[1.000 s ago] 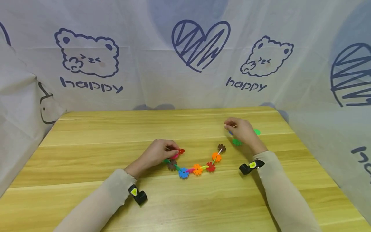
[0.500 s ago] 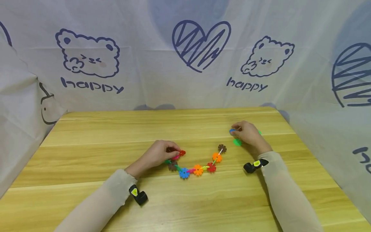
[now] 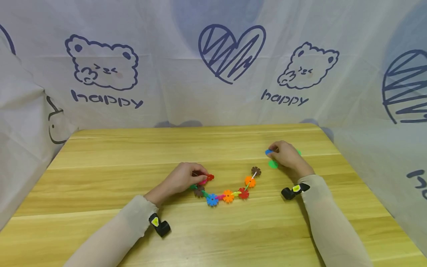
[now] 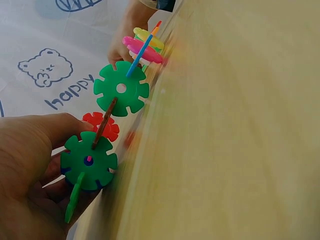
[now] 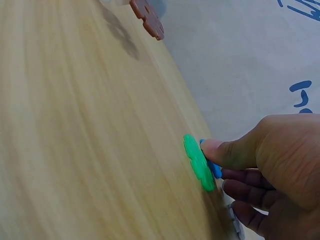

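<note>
My left hand (image 3: 182, 178) holds one end of a chain of notched plastic discs, near a red disc (image 3: 210, 177) and a pink one (image 3: 202, 182). In the left wrist view, a green disc (image 4: 89, 167) sits by the curled fingers, joined through a brown disc (image 4: 105, 123) to another green disc (image 4: 121, 89). The chain curves over the table past a blue disc (image 3: 212, 200) and an orange disc (image 3: 228, 196) to a brown disc (image 3: 256, 171). Thumb and fingers of my right hand (image 3: 286, 155) pinch a loose blue disc (image 3: 268, 152).
Close below the right hand lies a loose green disc (image 3: 273, 164); a lighter green disc (image 3: 298, 152) shows partly behind that hand. The wooden table (image 3: 133, 144) ends at a printed white cloth (image 3: 173, 85) at the back and sides.
My right hand has shifted right and slightly toward me, then settled with the blue disc between thumb and fingers. The left hand and the chain have stayed nearly still.
</note>
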`<state>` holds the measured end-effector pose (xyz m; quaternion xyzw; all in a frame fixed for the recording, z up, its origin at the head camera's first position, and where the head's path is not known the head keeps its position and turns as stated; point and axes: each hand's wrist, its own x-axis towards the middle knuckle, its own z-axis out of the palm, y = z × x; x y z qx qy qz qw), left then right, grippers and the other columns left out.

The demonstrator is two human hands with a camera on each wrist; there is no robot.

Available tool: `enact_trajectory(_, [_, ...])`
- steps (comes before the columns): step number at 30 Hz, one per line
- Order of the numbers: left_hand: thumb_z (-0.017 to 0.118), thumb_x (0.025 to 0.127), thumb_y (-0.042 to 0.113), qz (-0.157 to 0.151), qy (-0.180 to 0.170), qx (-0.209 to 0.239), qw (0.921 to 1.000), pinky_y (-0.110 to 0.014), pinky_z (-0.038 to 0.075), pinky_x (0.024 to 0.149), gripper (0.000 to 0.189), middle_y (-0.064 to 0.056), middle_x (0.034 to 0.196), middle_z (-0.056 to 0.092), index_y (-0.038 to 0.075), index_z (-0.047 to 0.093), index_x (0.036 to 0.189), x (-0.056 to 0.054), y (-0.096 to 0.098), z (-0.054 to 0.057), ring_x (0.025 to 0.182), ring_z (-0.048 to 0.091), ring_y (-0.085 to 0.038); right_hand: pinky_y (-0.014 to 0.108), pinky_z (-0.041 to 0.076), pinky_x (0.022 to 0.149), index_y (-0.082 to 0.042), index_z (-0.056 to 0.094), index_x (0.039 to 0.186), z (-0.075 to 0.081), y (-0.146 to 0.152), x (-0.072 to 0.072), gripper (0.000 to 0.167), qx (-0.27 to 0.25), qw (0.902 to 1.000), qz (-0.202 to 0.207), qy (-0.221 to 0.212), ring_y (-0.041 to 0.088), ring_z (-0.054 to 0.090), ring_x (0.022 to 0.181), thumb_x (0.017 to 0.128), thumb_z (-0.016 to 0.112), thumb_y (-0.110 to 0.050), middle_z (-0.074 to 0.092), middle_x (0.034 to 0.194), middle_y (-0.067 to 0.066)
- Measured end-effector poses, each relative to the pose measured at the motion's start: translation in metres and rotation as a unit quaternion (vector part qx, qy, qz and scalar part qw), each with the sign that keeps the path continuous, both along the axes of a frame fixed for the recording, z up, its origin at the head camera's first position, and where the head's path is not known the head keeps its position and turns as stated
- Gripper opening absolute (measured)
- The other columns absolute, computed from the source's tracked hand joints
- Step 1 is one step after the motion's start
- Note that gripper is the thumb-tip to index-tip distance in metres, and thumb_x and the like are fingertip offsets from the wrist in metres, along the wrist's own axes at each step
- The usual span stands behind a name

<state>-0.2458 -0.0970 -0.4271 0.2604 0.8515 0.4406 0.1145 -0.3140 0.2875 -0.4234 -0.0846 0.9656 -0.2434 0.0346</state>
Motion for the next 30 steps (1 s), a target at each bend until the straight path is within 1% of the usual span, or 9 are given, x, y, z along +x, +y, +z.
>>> enact_trajectory(5, [0.067, 0.094, 0.010, -0.002, 0.003, 0.000, 1.0000, -0.026, 0.055, 0.064, 0.008, 0.002, 0.083, 0.069, 0.009, 0.074, 0.098, 0.001, 0.000, -0.001, 0.068, 0.066, -0.011, 0.046, 0.048, 0.087, 0.004, 0.059, 0.119, 0.000, -0.001, 0.001, 0.031, -0.011, 0.9999, -0.007, -0.007, 0.033, 0.059, 0.098, 0.097, 0.063, -0.018, 0.063, 0.108, 0.020])
enact_trajectory(9, [0.067, 0.094, 0.010, 0.001, 0.000, 0.000, 1.0000, -0.026, 0.055, 0.064, 0.008, 0.002, 0.082, 0.070, 0.009, 0.074, 0.099, 0.001, 0.001, 0.000, 0.067, 0.067, -0.011, 0.046, 0.048, 0.086, 0.004, 0.060, 0.116, 0.001, -0.001, 0.002, 0.028, -0.021, 0.9997, 0.003, 0.015, 0.032, 0.059, 0.095, 0.094, 0.066, -0.014, 0.064, 0.103, 0.018])
enact_trajectory(14, [0.067, 0.094, 0.009, 0.003, 0.005, 0.000, 1.0000, -0.025, 0.055, 0.063, 0.008, 0.001, 0.083, 0.069, 0.008, 0.074, 0.099, 0.002, 0.001, 0.001, 0.067, 0.066, -0.010, 0.045, 0.049, 0.085, -0.001, 0.066, 0.107, 0.004, -0.005, 0.003, 0.017, -0.039, 0.9984, 0.014, 0.039, 0.031, 0.061, 0.093, 0.093, 0.066, -0.010, 0.066, 0.097, 0.014])
enact_trajectory(16, [0.066, 0.094, 0.009, 0.000, 0.005, 0.003, 1.0000, -0.026, 0.055, 0.063, 0.009, 0.000, 0.084, 0.070, 0.007, 0.073, 0.099, 0.002, 0.001, 0.002, 0.067, 0.067, -0.010, 0.045, 0.049, 0.085, -0.003, 0.067, 0.107, 0.006, -0.008, 0.004, 0.015, -0.051, 0.9976, 0.014, 0.044, 0.030, 0.062, 0.094, 0.094, 0.065, -0.011, 0.067, 0.098, 0.013])
enact_trajectory(19, [0.066, 0.094, 0.009, -0.001, -0.001, 0.007, 1.0000, -0.027, 0.055, 0.061, 0.009, -0.001, 0.083, 0.070, 0.007, 0.073, 0.099, 0.003, 0.001, 0.002, 0.067, 0.067, -0.011, 0.043, 0.051, 0.083, -0.004, 0.068, 0.109, 0.009, -0.015, 0.006, 0.017, -0.069, 0.9961, 0.017, 0.052, 0.029, 0.064, 0.093, 0.094, 0.066, -0.012, 0.068, 0.099, 0.013])
enact_trajectory(22, [0.065, 0.095, 0.008, -0.002, -0.005, 0.012, 0.9999, -0.028, 0.056, 0.060, 0.009, -0.002, 0.083, 0.070, 0.007, 0.072, 0.100, 0.003, 0.000, 0.002, 0.066, 0.067, -0.012, 0.041, 0.054, 0.077, -0.002, 0.068, 0.112, 0.013, -0.027, 0.010, 0.020, -0.105, 0.9935, 0.024, 0.037, 0.028, 0.066, 0.087, 0.095, 0.066, -0.012, 0.068, 0.098, 0.013])
enact_trajectory(25, [0.065, 0.095, 0.009, -0.001, -0.005, 0.013, 0.9999, -0.028, 0.055, 0.059, 0.009, -0.002, 0.084, 0.070, 0.007, 0.072, 0.100, 0.003, 0.001, 0.001, 0.066, 0.067, -0.012, 0.037, 0.057, 0.072, 0.000, 0.067, 0.114, 0.019, -0.041, 0.014, 0.022, -0.146, 0.9887, 0.031, 0.005, 0.027, 0.067, 0.082, 0.095, 0.065, -0.011, 0.067, 0.096, 0.014])
enact_trajectory(27, [0.066, 0.095, 0.009, 0.000, -0.002, 0.012, 0.9999, -0.028, 0.055, 0.059, 0.009, -0.002, 0.085, 0.069, 0.008, 0.072, 0.100, 0.003, 0.001, 0.001, 0.065, 0.067, -0.012, 0.036, 0.058, 0.073, 0.002, 0.065, 0.117, 0.021, -0.050, 0.018, 0.024, -0.173, 0.9839, 0.040, -0.017, 0.028, 0.068, 0.082, 0.096, 0.064, -0.009, 0.066, 0.097, 0.015])
enact_trajectory(30, [0.066, 0.095, 0.010, -0.002, 0.005, 0.010, 0.9999, -0.028, 0.055, 0.058, 0.009, -0.002, 0.085, 0.069, 0.008, 0.072, 0.100, 0.003, 0.001, 0.001, 0.065, 0.067, -0.012, 0.036, 0.058, 0.073, 0.004, 0.064, 0.120, 0.024, -0.063, 0.022, 0.026, -0.203, 0.9767, 0.057, -0.039, 0.029, 0.069, 0.083, 0.096, 0.063, -0.007, 0.066, 0.099, 0.017])
